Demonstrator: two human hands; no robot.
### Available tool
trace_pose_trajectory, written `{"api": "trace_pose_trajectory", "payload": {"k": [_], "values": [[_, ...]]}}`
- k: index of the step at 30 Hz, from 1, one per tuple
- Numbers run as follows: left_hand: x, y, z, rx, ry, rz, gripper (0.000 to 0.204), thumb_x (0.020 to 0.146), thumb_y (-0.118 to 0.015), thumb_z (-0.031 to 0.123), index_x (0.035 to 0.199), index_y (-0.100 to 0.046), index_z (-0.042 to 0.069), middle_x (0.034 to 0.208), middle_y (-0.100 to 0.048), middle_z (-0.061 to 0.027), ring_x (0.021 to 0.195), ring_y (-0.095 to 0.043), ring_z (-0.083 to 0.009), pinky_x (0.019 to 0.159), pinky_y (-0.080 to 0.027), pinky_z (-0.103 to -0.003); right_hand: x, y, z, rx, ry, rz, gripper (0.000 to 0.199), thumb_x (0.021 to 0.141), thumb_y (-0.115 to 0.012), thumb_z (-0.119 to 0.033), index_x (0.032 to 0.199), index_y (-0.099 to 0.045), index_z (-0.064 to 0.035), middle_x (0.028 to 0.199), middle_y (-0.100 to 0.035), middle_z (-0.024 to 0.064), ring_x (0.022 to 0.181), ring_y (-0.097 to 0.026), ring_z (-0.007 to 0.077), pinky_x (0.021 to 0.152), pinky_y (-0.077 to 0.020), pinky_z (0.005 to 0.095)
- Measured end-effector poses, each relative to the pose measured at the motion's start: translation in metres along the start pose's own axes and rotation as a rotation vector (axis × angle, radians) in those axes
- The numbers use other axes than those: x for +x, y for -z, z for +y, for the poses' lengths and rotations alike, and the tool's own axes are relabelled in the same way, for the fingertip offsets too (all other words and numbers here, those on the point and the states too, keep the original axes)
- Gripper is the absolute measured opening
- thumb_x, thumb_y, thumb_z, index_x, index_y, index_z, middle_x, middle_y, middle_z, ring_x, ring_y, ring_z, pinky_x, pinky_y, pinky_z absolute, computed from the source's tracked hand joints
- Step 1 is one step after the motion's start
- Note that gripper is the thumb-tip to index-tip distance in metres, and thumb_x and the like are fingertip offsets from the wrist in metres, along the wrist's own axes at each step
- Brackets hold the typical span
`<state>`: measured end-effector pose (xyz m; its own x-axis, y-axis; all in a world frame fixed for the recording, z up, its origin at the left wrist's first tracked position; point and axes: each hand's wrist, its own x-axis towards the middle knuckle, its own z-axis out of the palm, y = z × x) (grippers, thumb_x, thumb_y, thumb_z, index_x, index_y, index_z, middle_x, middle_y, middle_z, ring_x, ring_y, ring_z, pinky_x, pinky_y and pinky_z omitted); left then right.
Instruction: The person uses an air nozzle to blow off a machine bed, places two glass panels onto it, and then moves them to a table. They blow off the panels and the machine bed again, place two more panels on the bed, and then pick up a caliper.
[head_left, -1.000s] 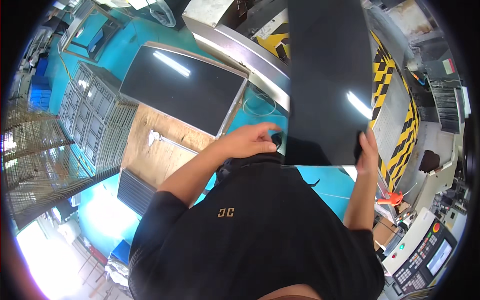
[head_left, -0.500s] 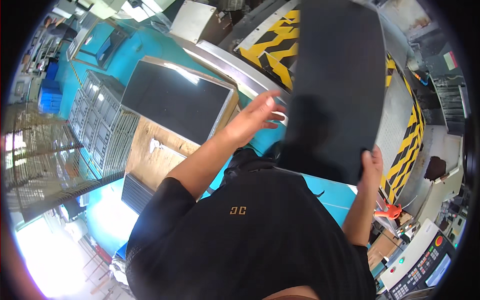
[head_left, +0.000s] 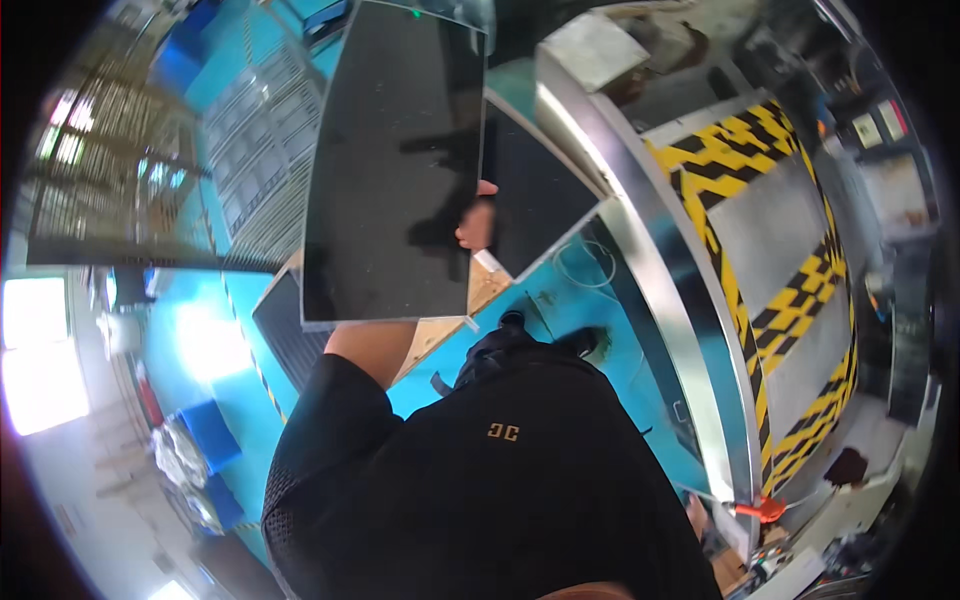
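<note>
A large, flat, dark glossy panel with a thin pale edge is held up left of centre. My left forearm passes beneath it. The fingers of my left hand show at its right edge, curled against the panel; the palm is hidden behind it. A second dark panel lies behind and to the right, on a wooden board. Far off at the lower right, a small part of my right hand appears beside my body, apart from the panel, its fingers not clear.
A long metal rail curves along the right, before a machine bed edged with yellow-and-black tape. An orange-red handle sits at the lower right. Stacked grey crates stand at the far left, and a ribbed dark block beside the board.
The dark panel has swung from the right side over to the left. My left hand has gone from open to gripping its edge; my right hand has left it and dropped to the lower right.
</note>
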<state>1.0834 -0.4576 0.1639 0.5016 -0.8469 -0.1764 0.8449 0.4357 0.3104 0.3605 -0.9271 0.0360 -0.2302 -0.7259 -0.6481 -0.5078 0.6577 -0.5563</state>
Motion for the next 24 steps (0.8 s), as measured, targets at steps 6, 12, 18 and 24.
{"api": "trace_pose_trajectory", "payload": {"k": [6, 12, 18, 24], "values": [[-0.025, 0.019, 0.005, -0.125, -0.087, -0.031, 0.045, 0.102, -0.042, 0.035, 0.127, -0.049, -0.002, 0.076, -0.043, -0.0057, 0.060, -0.044, -0.0124, 0.057, -0.040, -0.027, 0.006, 0.058, -0.114, 0.131, 0.217, 0.341, 0.045, 0.083, -0.071, -0.034, 0.121, -0.058, -0.0144, 0.112, -0.059, 0.0055, 0.094, -0.058, 0.0211, 0.071, -0.0497, 0.0368], [-0.037, 0.036, 0.009, -0.233, -0.107, -0.222, 0.053, 0.103, -0.041, 0.039, 0.134, -0.046, -0.003, 0.081, -0.045, -0.0063, 0.065, -0.047, -0.0126, 0.061, -0.042, -0.027, -0.029, 0.034, -0.156, -0.542, 0.746, 0.462, 0.047, 0.084, -0.066, -0.043, 0.107, -0.066, -0.0024, 0.082, -0.067, 0.0079, 0.061, -0.060, 0.0249, 0.059, -0.0499, 0.0352], [-0.058, 0.055, 0.003, -0.294, -0.204, -0.251, 0.060, 0.102, -0.040, 0.045, 0.138, -0.044, -0.003, 0.082, -0.045, -0.0063, 0.067, -0.047, -0.0130, 0.063, -0.042, -0.028, -0.218, -0.151, -0.288, -0.006, 1.206, -0.117, 0.041, 0.096, -0.058, -0.032, 0.123, -0.059, -0.0016, 0.106, -0.066, 0.0094, 0.073, -0.059, 0.0116, 0.061, -0.0491, 0.0272], [-0.068, 0.057, -0.010, -0.310, -0.240, -0.375, 0.060, 0.101, -0.038, 0.045, 0.138, -0.043, -0.002, 0.084, -0.044, -0.0070, 0.067, -0.046, -0.0141, 0.063, -0.041, -0.030, -0.496, -0.311, -0.277, -1.227, 1.764, -1.105, 0.040, 0.093, -0.061, -0.035, 0.119, -0.057, -0.0045, 0.092, -0.069, 0.0185, 0.075, -0.067, 0.0335, 0.069, -0.0517, 0.0400]]}}
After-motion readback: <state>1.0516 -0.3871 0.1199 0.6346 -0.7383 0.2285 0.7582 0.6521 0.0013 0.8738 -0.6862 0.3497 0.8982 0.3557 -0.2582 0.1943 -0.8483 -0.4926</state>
